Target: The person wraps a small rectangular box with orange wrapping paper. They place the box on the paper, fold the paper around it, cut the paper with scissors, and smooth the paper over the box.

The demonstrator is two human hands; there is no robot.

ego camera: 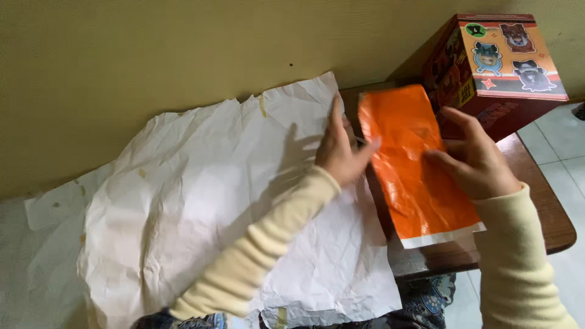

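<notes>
My left hand [339, 152] lies flat, fingers spread, pressing the left edge of the folded orange paper [417, 176]; my right hand [476, 159] is open, fingertips bearing on its right side; the paper lies on the wooden counter [548, 213], overlapping crumpled white paper [201, 201]; a printed red box [496, 67] stands just behind.
</notes>
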